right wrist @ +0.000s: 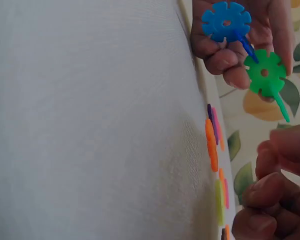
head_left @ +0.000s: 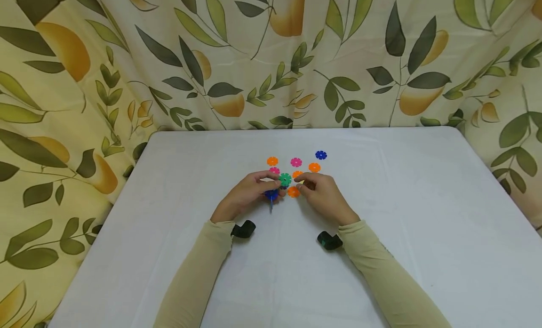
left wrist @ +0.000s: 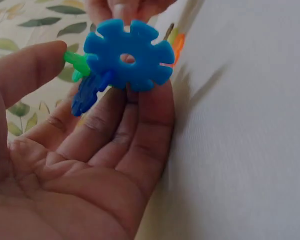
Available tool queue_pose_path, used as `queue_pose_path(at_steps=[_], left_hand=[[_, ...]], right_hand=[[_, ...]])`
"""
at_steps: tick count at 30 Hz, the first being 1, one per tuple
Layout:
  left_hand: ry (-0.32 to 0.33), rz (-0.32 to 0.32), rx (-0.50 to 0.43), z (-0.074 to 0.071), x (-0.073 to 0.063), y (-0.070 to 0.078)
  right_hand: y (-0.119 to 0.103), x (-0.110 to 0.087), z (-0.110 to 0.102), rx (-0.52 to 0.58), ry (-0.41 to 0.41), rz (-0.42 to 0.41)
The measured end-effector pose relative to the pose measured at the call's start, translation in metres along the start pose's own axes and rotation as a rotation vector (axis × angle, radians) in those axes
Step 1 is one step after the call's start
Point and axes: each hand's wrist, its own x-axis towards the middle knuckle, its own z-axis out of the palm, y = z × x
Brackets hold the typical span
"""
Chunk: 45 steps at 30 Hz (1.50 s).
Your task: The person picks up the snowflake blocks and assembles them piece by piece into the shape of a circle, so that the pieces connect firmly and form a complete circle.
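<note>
My left hand (head_left: pixel 247 190) holds a small chain of slotted plastic flower discs between thumb and fingers. In it are a light blue disc (left wrist: pixel 146 44), a dark blue disc (left wrist: pixel 90 94) set crosswise, a green disc (right wrist: pixel 271 65) facing the right wrist camera, and a second green disc (right wrist: pixel 281 107) seen edge-on. The left thumb touches the green part in the left wrist view. My right hand (head_left: pixel 325 194) is held just right of the chain, apart from it, its fingers loosely bent. Nothing shows between its fingertips in the right wrist view.
Loose discs lie on the white tabletop (head_left: pixel 398 191) beyond and between the hands: several orange discs (head_left: pixel 314 167), pink discs (head_left: pixel 296 162) and a blue disc (head_left: pixel 321 155). A yellow-green disc (right wrist: pixel 219 202) lies near the right fingers. A leaf-patterned curtain (head_left: pixel 271 60) hangs behind.
</note>
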Motion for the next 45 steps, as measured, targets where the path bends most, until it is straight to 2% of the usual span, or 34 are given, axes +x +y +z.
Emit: queue_pose_path(at_steps=[6,14,18,24,28,34,45], left_hand=[[-0.012,0.01,-0.005,-0.004,0.0,-0.004],[-0.022,0.042,-0.011,-0.003,0.0,-0.009],[-0.013,0.044,-0.008,-0.003,-0.001,-0.01],[0.011,0.029,0.051,-0.003,-0.001,-0.01],[0.041,0.022,0.118,-0.003,-0.002,-0.011],[0.06,0.005,0.164,-0.001,-0.004,-0.01],[0.066,-0.013,0.194,-0.001,-0.003,-0.009]], right_hand=[[0.002,0.004,0.004,-0.091,-0.094,-0.009],[0.0,0.002,0.005,-0.201,-0.151,-0.002],[-0.001,0.002,0.003,-0.209,-0.167,0.032],[-0.001,0.001,0.002,-0.169,-0.174,0.055],[0.0,0.0,0.001,-0.129,-0.139,0.038],[0.002,-0.002,-0.002,-0.024,-0.095,0.075],[0.006,-0.001,-0.003,0.087,-0.011,0.006]])
